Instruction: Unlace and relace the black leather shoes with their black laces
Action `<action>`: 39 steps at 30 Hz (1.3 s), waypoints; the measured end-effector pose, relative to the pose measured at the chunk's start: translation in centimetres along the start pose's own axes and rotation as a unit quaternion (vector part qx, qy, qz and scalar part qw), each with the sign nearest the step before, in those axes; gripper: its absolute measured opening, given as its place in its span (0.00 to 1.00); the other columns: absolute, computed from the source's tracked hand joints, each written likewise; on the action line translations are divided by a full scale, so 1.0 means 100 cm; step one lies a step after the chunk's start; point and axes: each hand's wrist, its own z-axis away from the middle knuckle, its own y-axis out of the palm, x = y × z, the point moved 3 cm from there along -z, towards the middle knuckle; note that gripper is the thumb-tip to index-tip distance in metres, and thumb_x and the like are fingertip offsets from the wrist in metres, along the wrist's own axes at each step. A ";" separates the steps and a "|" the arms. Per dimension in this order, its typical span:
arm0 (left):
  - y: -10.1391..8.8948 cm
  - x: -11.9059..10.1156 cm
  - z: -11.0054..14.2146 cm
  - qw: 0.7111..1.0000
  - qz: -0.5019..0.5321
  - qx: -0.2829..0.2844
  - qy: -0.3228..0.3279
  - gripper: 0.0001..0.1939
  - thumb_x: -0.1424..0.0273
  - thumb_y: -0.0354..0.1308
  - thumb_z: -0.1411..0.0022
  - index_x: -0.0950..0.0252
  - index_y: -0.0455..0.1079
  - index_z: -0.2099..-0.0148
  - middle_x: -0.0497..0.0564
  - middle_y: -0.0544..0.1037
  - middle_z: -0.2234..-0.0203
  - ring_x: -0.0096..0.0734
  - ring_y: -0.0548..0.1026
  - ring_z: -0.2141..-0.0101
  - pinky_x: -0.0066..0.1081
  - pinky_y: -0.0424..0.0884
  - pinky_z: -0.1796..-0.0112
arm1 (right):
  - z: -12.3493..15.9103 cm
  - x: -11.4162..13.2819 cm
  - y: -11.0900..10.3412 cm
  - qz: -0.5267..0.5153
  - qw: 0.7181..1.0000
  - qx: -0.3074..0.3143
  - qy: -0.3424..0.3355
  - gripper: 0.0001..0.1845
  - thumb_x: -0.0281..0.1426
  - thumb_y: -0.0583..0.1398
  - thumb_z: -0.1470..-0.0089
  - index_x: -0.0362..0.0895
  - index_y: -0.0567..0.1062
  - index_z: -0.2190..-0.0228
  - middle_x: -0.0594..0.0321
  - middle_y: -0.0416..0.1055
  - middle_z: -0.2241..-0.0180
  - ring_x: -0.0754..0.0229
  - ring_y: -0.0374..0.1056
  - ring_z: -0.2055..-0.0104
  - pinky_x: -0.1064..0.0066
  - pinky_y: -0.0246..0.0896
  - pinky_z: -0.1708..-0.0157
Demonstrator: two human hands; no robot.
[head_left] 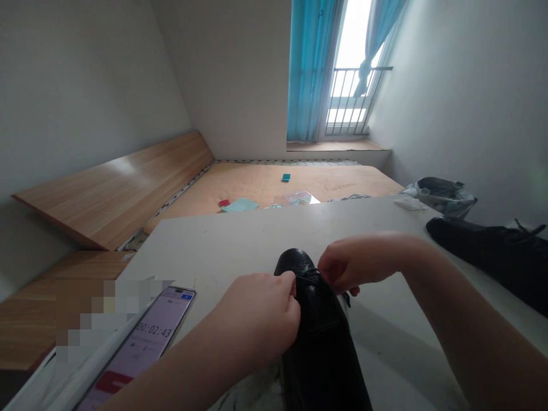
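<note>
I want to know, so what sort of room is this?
It's probably a small bedroom: there's a low bed-like platform, blue curtains, and a railed window.

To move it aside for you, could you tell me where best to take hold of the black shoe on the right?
Come from above and grip the black shoe across its forefoot: the rounded toe points left, while the laces sit further right, towards the edge of the view.

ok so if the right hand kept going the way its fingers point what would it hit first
The black leather shoe comes first: the right hand points across its top, and the fingertips look already at the lace, though depth is hard to judge here.
</note>
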 end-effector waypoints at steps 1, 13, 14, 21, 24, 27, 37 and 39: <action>0.000 0.000 0.000 1.000 -0.001 0.001 0.000 0.11 0.69 0.43 0.37 0.59 0.67 0.65 0.50 0.79 0.71 0.42 0.77 0.70 0.34 0.56 0.75 | 0.000 0.002 0.001 0.002 1.000 0.001 -0.003 0.06 0.30 0.59 0.53 0.42 0.74 0.71 0.64 0.73 0.76 0.61 0.69 0.71 0.72 0.58 0.71; -0.002 -0.001 0.001 1.000 0.009 -0.005 0.011 0.14 0.68 0.41 0.35 0.60 0.68 0.63 0.52 0.80 0.68 0.43 0.77 0.69 0.35 0.62 0.73 | 0.006 0.007 0.004 -0.056 0.998 -0.003 -0.013 0.08 0.26 0.56 0.49 0.45 0.67 0.64 0.62 0.77 0.65 0.57 0.75 0.64 0.69 0.66 0.69; -0.002 -0.001 0.001 1.000 0.008 -0.004 0.011 0.14 0.68 0.40 0.34 0.60 0.68 0.63 0.52 0.80 0.68 0.43 0.77 0.68 0.35 0.62 0.73 | 0.007 0.008 0.004 -0.063 0.998 -0.004 -0.023 0.08 0.27 0.55 0.47 0.45 0.65 0.63 0.62 0.77 0.65 0.57 0.75 0.64 0.69 0.66 0.69; 0.000 0.000 0.000 1.000 -0.005 -0.002 0.010 0.15 0.67 0.40 0.34 0.61 0.68 0.64 0.53 0.80 0.68 0.45 0.78 0.68 0.35 0.63 0.72 | 0.013 0.019 0.004 -0.036 0.999 -0.003 -0.031 0.10 0.39 0.51 0.39 0.46 0.63 0.62 0.63 0.76 0.70 0.57 0.73 0.66 0.67 0.63 0.66; -0.001 0.001 0.001 1.000 -0.010 -0.004 0.011 0.14 0.68 0.41 0.35 0.61 0.68 0.64 0.52 0.80 0.70 0.44 0.78 0.69 0.34 0.60 0.74 | 0.018 0.021 0.005 0.032 0.999 -0.040 -0.009 0.14 0.41 0.55 0.43 0.47 0.67 0.58 0.64 0.76 0.70 0.57 0.72 0.68 0.68 0.60 0.69; -0.002 0.000 0.002 1.000 -0.018 -0.002 0.011 0.12 0.69 0.43 0.37 0.61 0.68 0.64 0.52 0.80 0.71 0.43 0.78 0.70 0.34 0.58 0.76 | 0.024 0.024 0.008 0.111 0.989 -0.095 0.011 0.13 0.37 0.54 0.44 0.48 0.72 0.59 0.60 0.75 0.64 0.55 0.71 0.66 0.68 0.57 0.71; -0.002 -0.007 0.005 0.999 -0.050 -0.016 0.001 0.13 0.72 0.43 0.37 0.61 0.69 0.60 0.52 0.80 0.73 0.45 0.78 0.71 0.34 0.59 0.76 | 0.025 0.049 0.028 0.199 0.964 -0.165 0.056 0.12 0.21 0.53 0.47 0.43 0.75 0.73 0.58 0.76 0.71 0.56 0.72 0.70 0.69 0.51 0.76; -0.002 -0.006 0.005 0.999 -0.049 -0.013 0.000 0.13 0.72 0.43 0.37 0.61 0.69 0.59 0.53 0.80 0.73 0.45 0.78 0.71 0.33 0.59 0.76 | 0.025 0.053 0.031 0.224 0.958 -0.170 0.056 0.11 0.20 0.54 0.49 0.42 0.75 0.75 0.59 0.76 0.73 0.57 0.71 0.73 0.69 0.47 0.79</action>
